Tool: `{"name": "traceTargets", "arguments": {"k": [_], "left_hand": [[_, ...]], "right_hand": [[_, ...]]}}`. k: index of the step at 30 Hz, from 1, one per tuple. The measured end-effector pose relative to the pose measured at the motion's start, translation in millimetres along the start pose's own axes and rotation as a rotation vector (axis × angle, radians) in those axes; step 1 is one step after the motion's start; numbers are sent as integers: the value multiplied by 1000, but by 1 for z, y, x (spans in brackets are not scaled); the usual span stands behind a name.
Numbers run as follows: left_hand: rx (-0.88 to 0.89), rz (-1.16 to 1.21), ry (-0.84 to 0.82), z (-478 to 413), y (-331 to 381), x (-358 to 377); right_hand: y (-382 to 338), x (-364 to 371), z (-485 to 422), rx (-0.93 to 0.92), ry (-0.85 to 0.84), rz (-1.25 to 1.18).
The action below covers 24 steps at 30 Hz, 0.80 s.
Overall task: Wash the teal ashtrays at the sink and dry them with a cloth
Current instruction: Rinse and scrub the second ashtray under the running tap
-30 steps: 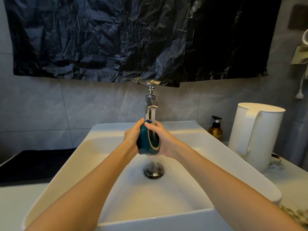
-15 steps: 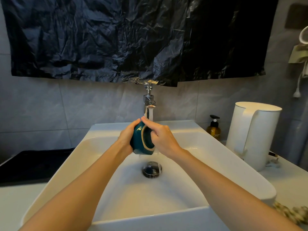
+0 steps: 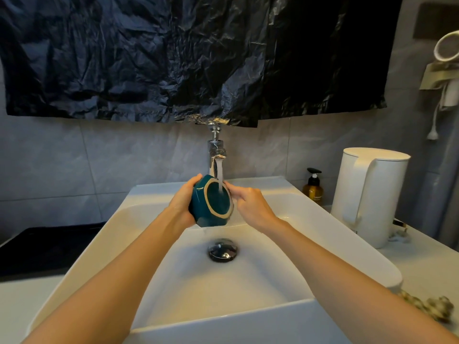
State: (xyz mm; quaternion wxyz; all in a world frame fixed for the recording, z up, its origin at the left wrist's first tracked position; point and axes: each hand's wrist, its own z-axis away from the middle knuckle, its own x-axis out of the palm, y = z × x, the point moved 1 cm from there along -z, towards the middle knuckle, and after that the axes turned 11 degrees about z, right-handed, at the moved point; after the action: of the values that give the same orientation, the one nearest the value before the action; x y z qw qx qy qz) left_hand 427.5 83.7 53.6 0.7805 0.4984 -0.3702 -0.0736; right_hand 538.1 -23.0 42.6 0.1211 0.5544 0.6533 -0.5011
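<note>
The teal ashtray [image 3: 213, 207] has turned under the stream [image 3: 220, 173], left hand [image 3: 182, 206] gripping its body, right hand [image 3: 250, 207] pinching its rim.

Glossy glazed ashtray [image 3: 213, 204], chrome tap [image 3: 215, 150]
</note>
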Motion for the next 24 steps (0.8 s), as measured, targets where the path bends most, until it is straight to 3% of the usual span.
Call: {"name": "traceTargets", "arguments": {"k": [6,9,13,20,24], "left_hand": [[-27,-25,7,0,0,-1],[-18,20,18,1,2,-2],[1,121,-28,-1,9,-2],[-22,137,45,1,10,-4],[-47,132,38,4,7,-1]], "right_hand": [[-14,6,-3,-36,-4,-132],[-6,5,-4,39,-50,-66],[-4,7,-6,149,-17,-300],[-12,13,-11,150,-67,-239],[-11,18,-18,206,-94,-332]]}}
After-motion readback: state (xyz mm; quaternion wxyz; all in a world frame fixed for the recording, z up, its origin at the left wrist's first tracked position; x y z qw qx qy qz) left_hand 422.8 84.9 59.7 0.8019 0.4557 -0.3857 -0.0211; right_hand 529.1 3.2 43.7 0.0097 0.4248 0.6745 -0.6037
